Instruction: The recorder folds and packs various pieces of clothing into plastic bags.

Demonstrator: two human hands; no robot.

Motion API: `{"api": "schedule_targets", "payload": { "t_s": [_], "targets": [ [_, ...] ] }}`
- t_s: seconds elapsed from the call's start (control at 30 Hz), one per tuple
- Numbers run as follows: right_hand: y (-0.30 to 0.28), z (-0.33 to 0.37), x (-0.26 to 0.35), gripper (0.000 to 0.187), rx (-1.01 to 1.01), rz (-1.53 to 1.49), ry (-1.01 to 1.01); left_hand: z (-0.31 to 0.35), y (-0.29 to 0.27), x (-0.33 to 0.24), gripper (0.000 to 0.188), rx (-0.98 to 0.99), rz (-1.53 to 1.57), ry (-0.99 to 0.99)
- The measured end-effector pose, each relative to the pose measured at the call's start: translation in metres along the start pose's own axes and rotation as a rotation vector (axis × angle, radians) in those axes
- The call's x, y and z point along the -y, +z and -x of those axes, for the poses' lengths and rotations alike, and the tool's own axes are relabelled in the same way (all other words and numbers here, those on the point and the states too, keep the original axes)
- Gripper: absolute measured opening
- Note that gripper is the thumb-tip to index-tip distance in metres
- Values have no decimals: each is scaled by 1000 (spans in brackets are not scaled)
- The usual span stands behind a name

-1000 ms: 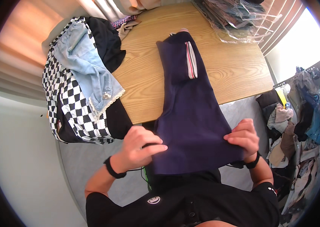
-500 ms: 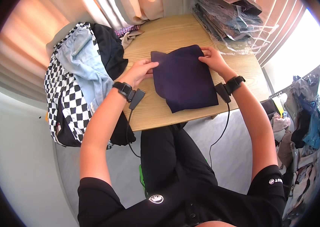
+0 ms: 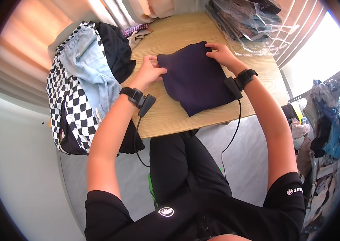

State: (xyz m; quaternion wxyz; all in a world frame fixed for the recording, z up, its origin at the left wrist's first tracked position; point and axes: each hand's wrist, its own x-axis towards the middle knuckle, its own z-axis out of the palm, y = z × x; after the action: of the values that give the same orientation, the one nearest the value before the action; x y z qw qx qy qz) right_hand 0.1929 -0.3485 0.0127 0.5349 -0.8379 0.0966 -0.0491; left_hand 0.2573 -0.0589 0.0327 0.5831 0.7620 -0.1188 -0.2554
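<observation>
A dark navy folded piece of cloth [image 3: 196, 80], its kind not clear, is in front of me over the wooden table. My left hand [image 3: 150, 72] grips its left edge, with the thumb on top and the fingers curled at the border. At its far right corner, my right hand [image 3: 223, 56] pinches the cloth between thumb and fingers. The near edge slants, with one corner pointing toward me. Each of my wrists wears a black strap with a small dark device and a cable.
Left on the table [image 3: 160, 120] lies a heap of clothes: a black-and-white checked garment [image 3: 79, 94], light blue denim [image 3: 87, 60] and black fabric [image 3: 116, 52]. Clear plastic-bagged garments [image 3: 250, 24] stack at the far right. More bagged clothes [image 3: 326, 120] hang at the right.
Both hands have shifted slightly away from me, the right hand also a little left. The navy cloth has turned slightly counterclockwise and its far right corner has moved farther back.
</observation>
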Motion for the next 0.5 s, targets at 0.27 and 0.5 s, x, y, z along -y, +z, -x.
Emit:
{"api": "schedule_targets", "payload": {
  "t_s": [0.27,0.5],
  "targets": [
    [-3,56,29,62,-104,385,-284,48,3,1,45,-106,73,-137],
    [52,159,57,50,15,652,-517,112,29,16,39,316,264,-234]
  ]
}}
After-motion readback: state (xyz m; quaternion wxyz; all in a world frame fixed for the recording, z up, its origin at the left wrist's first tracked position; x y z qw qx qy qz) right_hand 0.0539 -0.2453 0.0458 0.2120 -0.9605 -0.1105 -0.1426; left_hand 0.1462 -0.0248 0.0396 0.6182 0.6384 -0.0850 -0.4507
